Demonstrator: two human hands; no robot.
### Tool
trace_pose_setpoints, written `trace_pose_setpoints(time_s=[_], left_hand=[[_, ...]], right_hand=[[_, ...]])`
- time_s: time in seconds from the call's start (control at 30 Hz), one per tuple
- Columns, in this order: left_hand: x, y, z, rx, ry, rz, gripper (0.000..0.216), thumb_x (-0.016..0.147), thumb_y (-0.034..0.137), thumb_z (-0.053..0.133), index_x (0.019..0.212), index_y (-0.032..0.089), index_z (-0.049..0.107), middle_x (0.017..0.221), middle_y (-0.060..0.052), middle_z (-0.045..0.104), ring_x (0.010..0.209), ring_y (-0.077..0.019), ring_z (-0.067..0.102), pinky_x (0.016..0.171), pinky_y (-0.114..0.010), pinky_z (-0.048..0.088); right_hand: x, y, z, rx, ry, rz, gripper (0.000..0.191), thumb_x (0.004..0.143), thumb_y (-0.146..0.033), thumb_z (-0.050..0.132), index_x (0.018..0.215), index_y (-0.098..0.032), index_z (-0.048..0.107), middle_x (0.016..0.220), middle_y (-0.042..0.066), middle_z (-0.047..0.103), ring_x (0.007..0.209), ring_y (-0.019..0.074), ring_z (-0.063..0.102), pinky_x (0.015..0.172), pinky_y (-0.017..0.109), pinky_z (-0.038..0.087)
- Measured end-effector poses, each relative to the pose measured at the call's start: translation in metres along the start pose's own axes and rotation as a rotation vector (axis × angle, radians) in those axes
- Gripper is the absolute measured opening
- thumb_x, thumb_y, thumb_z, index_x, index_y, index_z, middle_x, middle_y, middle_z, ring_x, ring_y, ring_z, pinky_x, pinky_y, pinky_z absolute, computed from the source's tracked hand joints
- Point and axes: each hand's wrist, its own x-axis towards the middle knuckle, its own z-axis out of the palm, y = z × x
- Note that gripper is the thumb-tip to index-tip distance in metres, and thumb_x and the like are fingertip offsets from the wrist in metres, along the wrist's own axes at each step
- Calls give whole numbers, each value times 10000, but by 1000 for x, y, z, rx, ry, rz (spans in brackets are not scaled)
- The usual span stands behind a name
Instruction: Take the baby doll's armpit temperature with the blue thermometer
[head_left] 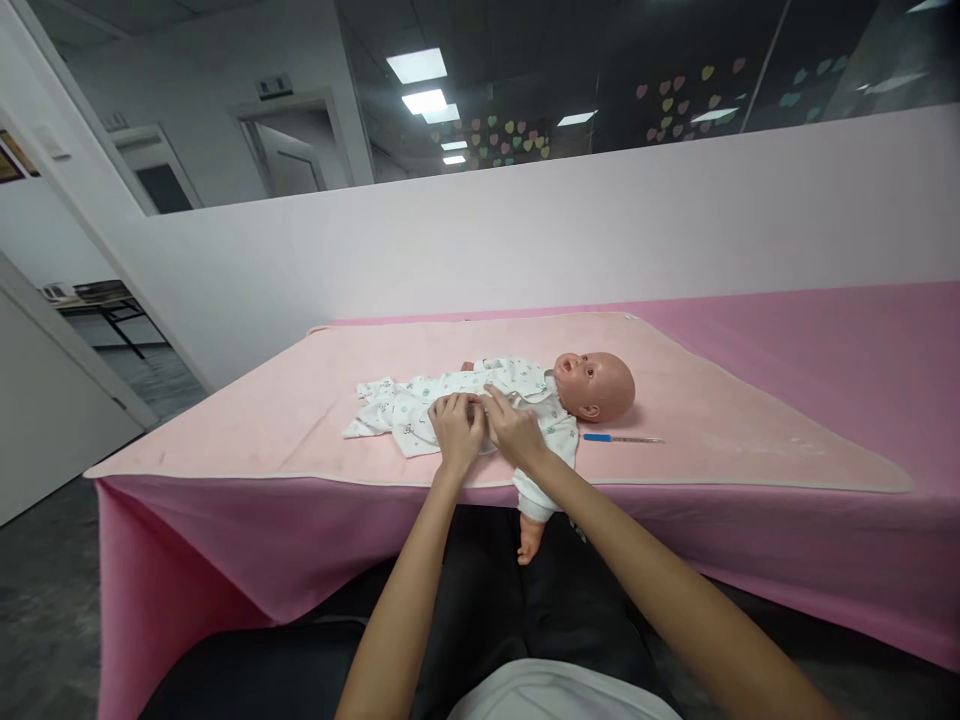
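White patterned fabric garment [411,405]: worn by a pinkish-brown plastic baby doll [609,385], laid face-up on a peach fabric mat [247,430]. Its front is touched by left hand [459,422] and right hand [516,428]; whether either grip is closed on fabric cannot be told. Slim blue-ended stick [598,437]: placed beside the doll's head. Pink-draped counter [750,525]: partly covered by the mat.
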Motion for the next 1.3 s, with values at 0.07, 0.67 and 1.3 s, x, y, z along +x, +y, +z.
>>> trace_pose_setpoints(time_s=[0.07,0.67,1.3], left_hand=[[0,1,0,-21,-23,5,141,826,211,429,849,222,568,903,-24,632,909,-202,487,843,-360,314],[2,-6,0,-239,-21,-77,140,843,259,464,809,231,597,838,12,646,879,-165,537,844,-329,349],[5,-9,1,-347,57,-42,101,800,265,530,767,218,613,807,0,639,853,-173,545,798,-317,387]], right_hand=[[0,-4,-1,43,-45,-76,382,862,-151,292,1171,-179,515,1220,120,535,735,165,601,545,253,423],[2,2,6,131,-11,55,243,908,-249,354,1068,-175,521,957,76,649,779,188,615,584,251,393],[2,-3,1,-37,-114,97,340,953,-299,250,1132,-169,508,946,76,670,764,154,633,581,218,374]])
